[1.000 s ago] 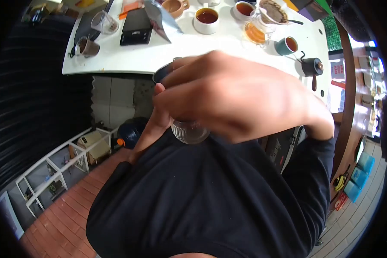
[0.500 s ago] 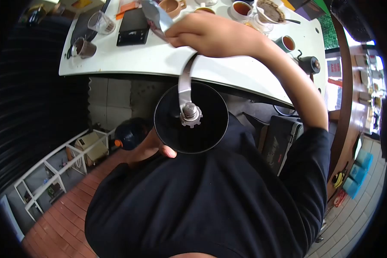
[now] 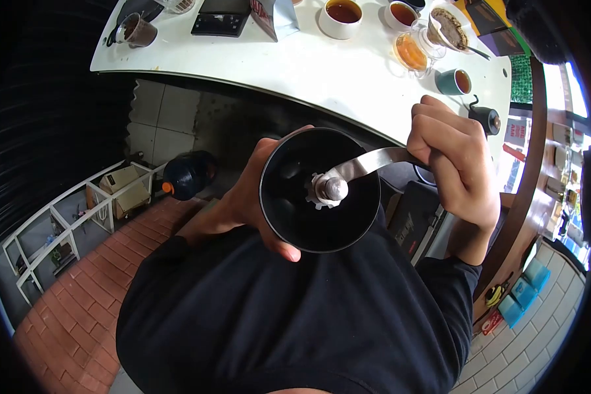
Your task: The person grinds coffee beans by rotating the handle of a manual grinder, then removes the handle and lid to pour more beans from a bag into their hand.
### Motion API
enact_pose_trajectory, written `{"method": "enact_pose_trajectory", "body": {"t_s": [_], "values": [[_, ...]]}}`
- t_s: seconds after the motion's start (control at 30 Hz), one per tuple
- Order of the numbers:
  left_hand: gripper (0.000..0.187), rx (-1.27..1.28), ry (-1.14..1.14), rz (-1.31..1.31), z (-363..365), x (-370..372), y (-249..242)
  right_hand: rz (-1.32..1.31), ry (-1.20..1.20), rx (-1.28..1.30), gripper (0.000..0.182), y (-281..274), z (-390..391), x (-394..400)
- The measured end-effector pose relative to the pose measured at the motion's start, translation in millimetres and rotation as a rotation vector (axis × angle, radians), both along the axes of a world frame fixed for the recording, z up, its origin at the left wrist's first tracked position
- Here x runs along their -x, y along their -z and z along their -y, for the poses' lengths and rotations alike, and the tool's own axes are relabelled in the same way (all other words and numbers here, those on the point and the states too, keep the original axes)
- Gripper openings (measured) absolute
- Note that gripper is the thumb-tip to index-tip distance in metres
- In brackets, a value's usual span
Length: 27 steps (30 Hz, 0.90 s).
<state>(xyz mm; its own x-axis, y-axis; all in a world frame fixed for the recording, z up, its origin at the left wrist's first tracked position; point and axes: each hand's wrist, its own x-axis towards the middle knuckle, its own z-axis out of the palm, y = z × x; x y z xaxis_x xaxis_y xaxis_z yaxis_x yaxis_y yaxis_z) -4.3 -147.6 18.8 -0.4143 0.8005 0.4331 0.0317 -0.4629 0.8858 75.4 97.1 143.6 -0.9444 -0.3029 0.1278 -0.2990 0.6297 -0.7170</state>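
Note:
A black hand coffee grinder is held close in front of my body, its round open top facing up. My left hand wraps around its side from the left, with the thumb showing at the lower rim. From the silver nut at the centre, a metal crank handle reaches out to the right. My right hand is closed around the outer end of that crank; the knob itself is hidden in the fingers. The inside of the grinder's top looks dark, and I cannot make out beans in it.
On the white table ahead stand a black scale, a bag, a cup of ground coffee, a white cup, a teal cup, a glass server, a paper filter and a black kettle.
My right hand has swung the crank from pointing at the table round to the right. The grinder sits slightly further right in view, and the table's things appear higher up.

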Motion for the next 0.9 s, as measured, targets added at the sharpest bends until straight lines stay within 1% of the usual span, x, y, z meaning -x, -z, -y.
{"method": "enact_pose_trajectory", "body": {"t_s": [0.07,0.1,0.17,0.2,0.27,0.3,0.33,0.37,0.4,0.43,0.47,0.5,0.57,0.6,0.63,0.67,0.7,0.73,0.77,0.8,0.87,0.9], "values": [[0.106,0.031,-0.001,-0.037,0.0,3.0,-4.6,0.007,-0.002,0.005,0.016,-0.5,0.8,-1.8],[0.106,0.033,-0.002,-0.037,3.0,1.4,0.4,0.011,-0.003,0.006,0.017,-1.2,1.3,-2.5],[0.106,0.04,0.04,0.173,11.9,-6.0,18.1,0.006,0.025,-0.008,0.017,-6.0,8.7,-10.7],[0.106,0.042,0.036,0.172,13.4,-9.1,20.3,0.002,0.054,-0.025,0.017,-9.6,14.6,-17.0],[0.109,0.111,-0.216,0.233,15.2,-17.5,23.0,-0.158,0.071,-0.127,0.019,-11.6,35.1,-38.2],[0.109,0.109,-0.219,0.229,15.7,-25.1,28.0,-0.286,-0.028,-0.118,0.027,-10.7,34.3,-37.4],[0.111,0.049,-0.368,0.274,15.3,-34.9,34.7,-0.443,-0.039,-0.118,0.028,-1.4,38.5,-36.3],[0.114,-0.015,-0.516,0.316,12.3,-39.7,38.0,-0.504,-0.102,-0.095,0.03,-0.6,37.3,-33.7],[0.114,-0.023,-0.52,0.305,7.0,-38.0,40.3,-0.567,-0.166,-0.073,0.033,-1.3,36.4,-31.1],[0.112,-0.01,-0.661,0.156,0.1,-32.0,41.6,-0.561,-0.147,-0.088,0.028,-4.2,38.7,-32.5],[0.11,0.0,-0.802,0.004,-5.5,-23.0,41.5,-0.631,-0.141,-0.102,0.025,-1.3,39.9,-30.9],[0.11,-0.014,-0.81,-0.013,-5.4,-4.0,25.2,-0.685,-0.112,-0.103,0.024,-0.2,40.7,-27.9],[0.107,0.086,-0.482,-0.461,0.5,36.3,-32.9,-0.758,-0.026,-0.092,0.024,2.2,39.2,-23.5],[0.107,0.078,-0.493,-0.481,-1.5,37.6,-46.9,-0.776,0.031,-0.082,0.025,4.1,35.5,-22.8],[0.105,0.102,-0.605,-0.53,-3.4,34.2,-58.5,-0.77,0.062,-0.078,0.026,6.4,30.4,-22.6],[0.103,0.127,-0.718,-0.576,-5.0,33.3,-68.0,-0.737,0.15,-0.068,0.03,6.9,29.5,-23.3],[0.103,0.12,-0.735,-0.592,-6.1,36.0,-76.4,-0.715,0.231,0.002,0.031,11.0,29.5,-23.0],[0.099,0.109,-0.779,-0.73,-7.1,39.0,-83.8,-0.689,0.31,0.073,0.033,16.6,29.1,-22.5],[0.096,0.098,-0.823,-0.868,-8.1,41.9,-88.8,-0.66,0.321,0.053,0.032,21.4,26.0,-22.7],[0.096,0.093,-0.842,-0.881,-10.2,45.4,-89.4,-0.677,0.304,0.055,0.032,26.4,26.3,-22.1],[0.087,-0.03,-0.925,-0.996,-14.9,52.2,-87.5,-0.613,0.437,0.173,0.027,36.3,27.0,-21.1],[0.077,-0.041,-0.964,-1.045,-16.3,53.1,-92.5,-0.601,0.431,0.188,0.025,39.8,25.8,-21.1]]}}
